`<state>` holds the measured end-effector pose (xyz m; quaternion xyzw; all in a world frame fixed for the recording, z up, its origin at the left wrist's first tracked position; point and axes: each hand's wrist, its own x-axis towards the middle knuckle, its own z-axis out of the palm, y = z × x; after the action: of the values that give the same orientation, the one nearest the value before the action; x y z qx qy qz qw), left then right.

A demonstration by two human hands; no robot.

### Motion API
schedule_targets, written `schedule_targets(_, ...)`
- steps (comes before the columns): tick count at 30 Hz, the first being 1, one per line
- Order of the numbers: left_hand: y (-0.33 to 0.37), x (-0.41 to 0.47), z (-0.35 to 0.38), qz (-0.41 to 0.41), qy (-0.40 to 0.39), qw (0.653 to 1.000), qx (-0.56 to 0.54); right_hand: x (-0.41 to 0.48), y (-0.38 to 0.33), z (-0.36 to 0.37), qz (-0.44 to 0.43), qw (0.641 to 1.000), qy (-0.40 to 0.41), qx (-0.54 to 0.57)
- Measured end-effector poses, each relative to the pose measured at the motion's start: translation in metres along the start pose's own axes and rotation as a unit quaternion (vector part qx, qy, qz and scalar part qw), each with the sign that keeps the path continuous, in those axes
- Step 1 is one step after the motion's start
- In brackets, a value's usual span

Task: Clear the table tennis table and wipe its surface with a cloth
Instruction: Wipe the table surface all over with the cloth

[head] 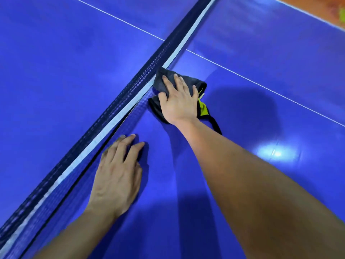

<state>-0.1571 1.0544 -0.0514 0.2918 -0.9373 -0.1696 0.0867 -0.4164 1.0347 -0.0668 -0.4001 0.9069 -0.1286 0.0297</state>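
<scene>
A blue table tennis table fills the view. A dark grey cloth with a yellow-green patch and a black strap lies on it, right beside the net. My right hand presses flat on the cloth, fingers straight and spread toward the net. Nearer to me, my left hand rests flat on the bare blue surface, fingers straight, just beside the net's base.
The dark net with its white top band runs diagonally from lower left to upper right. A white centre line crosses the table. The table's far edge and an orange floor show at the top right.
</scene>
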Motion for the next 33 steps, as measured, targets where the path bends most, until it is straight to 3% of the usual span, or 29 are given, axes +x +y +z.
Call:
schedule_targets(8,0.017,0.137,0.01,0.022,0.018,0.998,0.051,0.098,0.029,0.0,0.061,0.998,0.014,0.022)
schedule_targets(17,0.021,0.145,0.016,-0.008,0.001,1.0,-0.005,0.101,0.035,-0.014,0.178,0.983,0.014,0.038)
schedule_targets(23,0.027,0.144,0.014,-0.021,-0.002,0.999,-0.028,0.028,0.189,-0.054,0.324,0.944,0.066,0.011)
schedule_targets(28,0.029,0.143,0.016,-0.026,-0.003,1.0,-0.017,-0.084,0.337,-0.104,0.49,0.867,0.084,-0.014)
schedule_targets(30,0.03,0.142,0.019,-0.037,-0.001,0.999,-0.007,-0.119,0.368,-0.117,0.536,0.839,0.091,-0.004)
schedule_targets(33,0.029,0.145,0.02,-0.057,0.003,0.998,-0.009,-0.12,0.37,-0.117,0.543,0.835,0.084,-0.013)
